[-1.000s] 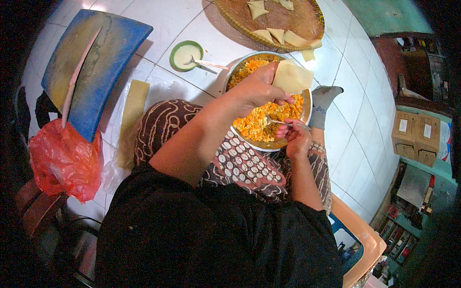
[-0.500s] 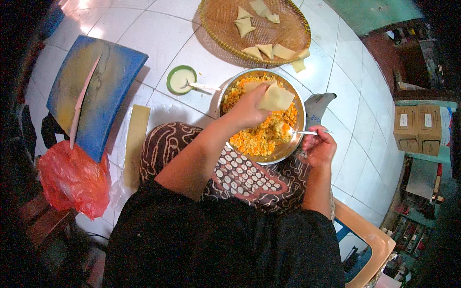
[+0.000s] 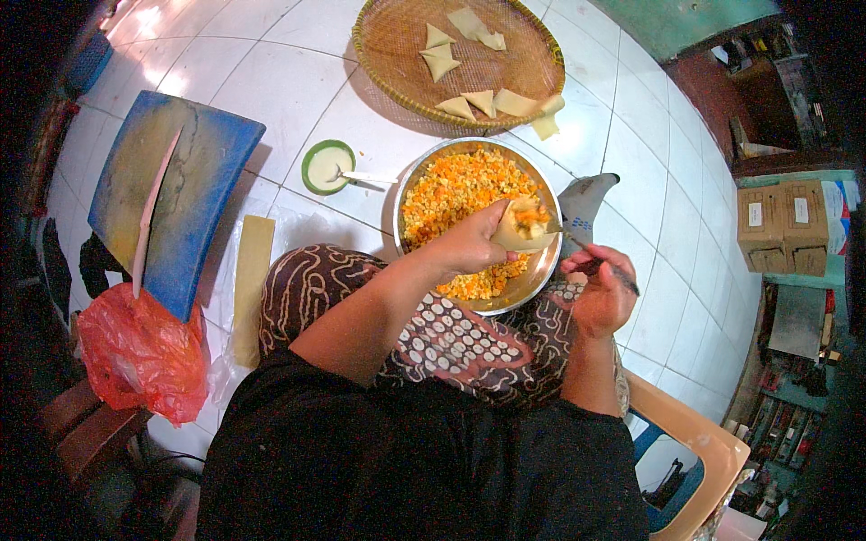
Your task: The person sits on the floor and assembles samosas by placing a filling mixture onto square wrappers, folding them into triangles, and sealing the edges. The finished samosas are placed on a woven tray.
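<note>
The left hand (image 3: 474, 245) grips a filled pastry cone (image 3: 523, 225) over the metal bowl (image 3: 541, 270) of orange filling (image 3: 460, 185). The right hand (image 3: 600, 288) clasps a spoon (image 3: 604, 266). At 12 o'clock, a woven tray (image 3: 388, 54) holds folded pastries (image 3: 442, 59).

A white tiled floor (image 3: 271, 81) with thin dark grout lines carries everything. At the top lies a round woven tray (image 3: 383, 41) holding several folded pale pastry triangles. Just below it, touching its edge, sits a round metal bowl (image 3: 541, 270) filled with orange and yellow chopped filling. To the bowl's left stands a small green dish (image 3: 311, 176) of white paste with a spoon resting in it. Further left lies a worn blue board (image 3: 194, 216) with a long pale knife on top. Beside the board's lower right rests a stack of pale pastry sheets (image 3: 251, 288) on clear plastic. A red plastic bag (image 3: 140, 356) sits at the lower left.
</note>
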Motion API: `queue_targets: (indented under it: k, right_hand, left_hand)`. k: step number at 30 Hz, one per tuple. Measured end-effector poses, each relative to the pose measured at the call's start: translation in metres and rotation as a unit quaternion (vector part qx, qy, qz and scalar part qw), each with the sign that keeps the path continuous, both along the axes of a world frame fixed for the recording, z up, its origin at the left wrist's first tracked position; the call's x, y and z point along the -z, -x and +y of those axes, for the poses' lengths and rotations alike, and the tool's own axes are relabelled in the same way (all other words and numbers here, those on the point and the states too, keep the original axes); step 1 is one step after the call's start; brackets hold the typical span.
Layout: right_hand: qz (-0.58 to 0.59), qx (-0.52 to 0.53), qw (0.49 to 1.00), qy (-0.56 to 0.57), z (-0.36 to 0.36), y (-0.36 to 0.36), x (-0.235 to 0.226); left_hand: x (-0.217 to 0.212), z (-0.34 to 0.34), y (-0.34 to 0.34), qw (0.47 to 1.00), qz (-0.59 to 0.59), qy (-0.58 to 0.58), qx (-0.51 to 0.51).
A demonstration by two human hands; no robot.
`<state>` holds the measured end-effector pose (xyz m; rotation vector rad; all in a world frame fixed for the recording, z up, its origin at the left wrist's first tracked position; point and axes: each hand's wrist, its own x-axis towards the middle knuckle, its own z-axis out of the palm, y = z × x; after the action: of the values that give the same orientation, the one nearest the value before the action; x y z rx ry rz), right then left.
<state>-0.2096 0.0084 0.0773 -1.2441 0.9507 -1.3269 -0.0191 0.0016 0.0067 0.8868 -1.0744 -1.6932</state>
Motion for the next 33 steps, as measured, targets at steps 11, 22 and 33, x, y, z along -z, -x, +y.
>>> queue_targets:
  k: [11,22,33]
  right_hand:
    - [0.176,-0.03,0.957,0.23,0.005,0.001,-0.023]
    - [0.189,-0.053,0.96,0.202,0.006,0.005,-0.038]
    - [0.218,0.005,0.94,0.263,0.015,0.008,-0.044]
  left_hand:
    - [-0.006,-0.001,-0.004,1.0,-0.015,-0.021,-0.017]
    - [-0.012,0.004,-0.002,1.0,-0.012,-0.005,0.02]
    - [-0.015,0.006,-0.002,0.999,-0.048,0.009,0.024]
